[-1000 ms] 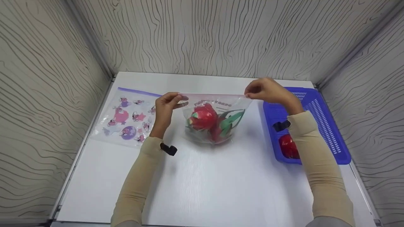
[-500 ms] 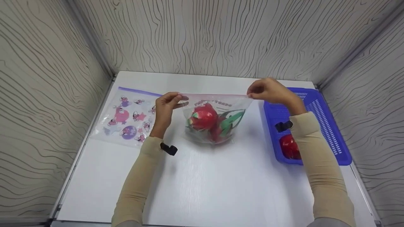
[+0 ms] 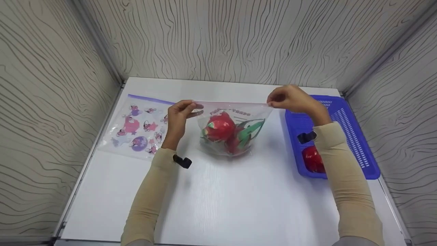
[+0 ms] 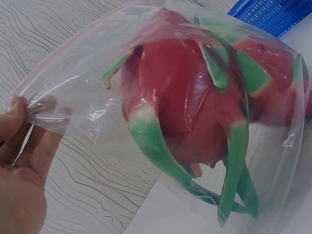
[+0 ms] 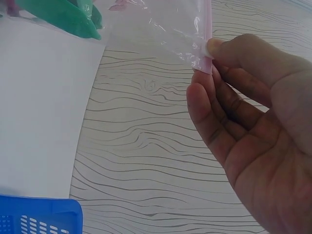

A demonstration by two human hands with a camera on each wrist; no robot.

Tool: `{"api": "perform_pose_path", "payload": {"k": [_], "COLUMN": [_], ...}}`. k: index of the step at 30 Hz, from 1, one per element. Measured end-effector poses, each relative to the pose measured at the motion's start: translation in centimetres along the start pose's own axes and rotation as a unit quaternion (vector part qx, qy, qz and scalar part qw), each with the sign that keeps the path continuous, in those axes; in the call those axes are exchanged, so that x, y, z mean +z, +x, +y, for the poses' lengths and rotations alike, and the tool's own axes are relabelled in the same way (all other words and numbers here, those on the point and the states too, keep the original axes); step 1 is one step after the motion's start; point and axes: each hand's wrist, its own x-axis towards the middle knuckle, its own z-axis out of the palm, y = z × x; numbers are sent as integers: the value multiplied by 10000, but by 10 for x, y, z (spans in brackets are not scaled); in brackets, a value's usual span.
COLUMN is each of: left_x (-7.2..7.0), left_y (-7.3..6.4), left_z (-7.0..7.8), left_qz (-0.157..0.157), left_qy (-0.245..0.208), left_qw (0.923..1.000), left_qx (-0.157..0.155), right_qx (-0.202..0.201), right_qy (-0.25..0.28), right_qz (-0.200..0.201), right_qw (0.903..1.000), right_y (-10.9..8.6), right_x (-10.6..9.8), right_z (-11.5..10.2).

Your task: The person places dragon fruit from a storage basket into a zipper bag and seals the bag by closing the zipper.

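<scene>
A clear zip bag (image 3: 259, 110) with a pink top strip hangs stretched between my two hands. My left hand (image 3: 178, 118) pinches its top left corner between thumb and fingers. At the opposite end my right hand (image 3: 290, 98) pinches the pink strip (image 5: 208, 29), thumb on one side and fingers on the other. Inside sit two red dragon fruits with green scales; one dragon fruit (image 4: 170, 92) fills the middle of the left wrist view and the second dragon fruit (image 4: 273, 73) lies behind it. Pale pink lettering shows on the bag's upper part.
A second zip bag (image 3: 131, 126), printed with pink and purple figures, lies flat at the left of the white table (image 3: 225, 205). On the right stands a blue basket (image 3: 353, 136) holding a glossy red object (image 3: 311, 159), partly hidden by my right sleeve. Wood-patterned panels enclose the back and sides.
My right hand has shifted slightly to the right, keeping its pinch on the bag's corner. The left hand and the fruits stay nearly in place.
</scene>
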Motion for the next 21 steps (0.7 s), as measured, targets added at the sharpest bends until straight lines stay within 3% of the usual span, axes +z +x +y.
{"api": "perform_pose_path", "payload": {"k": [12,16,21], "left_x": [-6,-8,-11], "left_y": [-7,-9,-12], "left_z": [-3,-8,-13], "left_qz": [-195,-503,-898], "left_qy": [-4,40,777], "left_qw": [9998,9979,9889], "left_qx": [-79,-406,-897], "right_qx": [-221,-270,-321], "right_qy": [190,195,223], "right_qz": [118,136,157], "right_qw": [9995,9994,9991], "right_y": [0,0,1], "right_x": [6,8,8], "right_z": [-1,-2,-2]}}
